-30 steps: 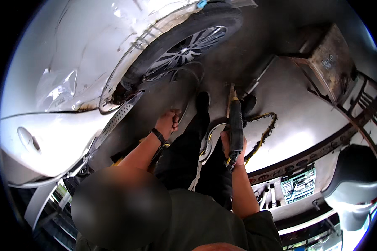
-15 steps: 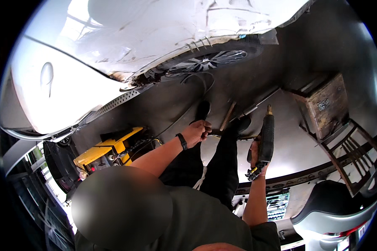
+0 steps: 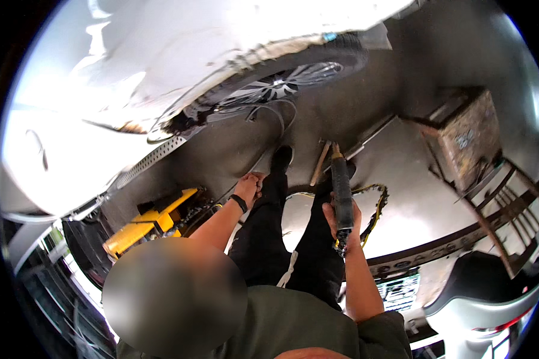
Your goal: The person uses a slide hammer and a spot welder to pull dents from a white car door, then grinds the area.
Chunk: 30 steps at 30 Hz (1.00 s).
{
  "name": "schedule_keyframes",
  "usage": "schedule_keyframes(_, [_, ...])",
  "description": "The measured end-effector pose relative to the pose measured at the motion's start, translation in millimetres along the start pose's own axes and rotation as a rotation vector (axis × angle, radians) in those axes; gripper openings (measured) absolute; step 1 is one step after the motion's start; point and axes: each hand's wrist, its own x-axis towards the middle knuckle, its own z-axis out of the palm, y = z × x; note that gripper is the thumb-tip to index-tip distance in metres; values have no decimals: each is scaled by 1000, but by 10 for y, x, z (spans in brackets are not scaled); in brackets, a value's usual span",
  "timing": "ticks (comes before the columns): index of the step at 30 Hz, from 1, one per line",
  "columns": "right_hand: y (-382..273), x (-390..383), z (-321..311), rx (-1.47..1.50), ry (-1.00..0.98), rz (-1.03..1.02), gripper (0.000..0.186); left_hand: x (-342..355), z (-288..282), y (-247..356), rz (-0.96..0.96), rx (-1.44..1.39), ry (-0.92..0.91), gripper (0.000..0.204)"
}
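Note:
My right hand [image 3: 354, 220] is wrapped round the handle of a black spot-welding gun [image 3: 342, 194] with a copper-coloured tip. The gun stretches away from me over my right leg and foot. A cable [image 3: 377, 212] wrapped in black and yellow loops on the right beside it. My left hand [image 3: 250, 186] is closed beside my left leg; whatever lies in its fingers, if anything, is hidden. Ahead stands a white car [image 3: 156, 60] with a scraped, damaged body edge above its wheel [image 3: 275, 87].
A wooden-handled hammer [image 3: 320, 164] and a metal rod [image 3: 371, 136] lie on the floor near my feet. A yellow machine [image 3: 141, 230] stands left, a wooden box [image 3: 473, 140] and a wooden chair [image 3: 509, 203] right. A tool case [image 3: 400, 292] is behind on the right.
The spot-welding gun and my right hand have swung left and forward, over my right leg. My left hand has drawn left, still closed. The view has shifted slightly.

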Motion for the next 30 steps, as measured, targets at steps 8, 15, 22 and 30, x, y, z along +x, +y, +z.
schedule_keyframes(8, [726, 157, 614, 249, 173, 39, 28, 1530, -221, 292, -68, 343, 85, 32])
schedule_keyframes(15, [1293, 444, 812, 430, 286, 70, 30, 3250, -345, 671, -90, 154, 303, 35])
schedule_keyframes(22, [1244, 640, 467, 320, 288, 120, 33, 4480, -72, 880, -27, -454, 347, 42])
schedule_keyframes(30, [1103, 716, 442, 188, 252, 46, 31, 4673, 110, 869, 152, -663, 234, 55])
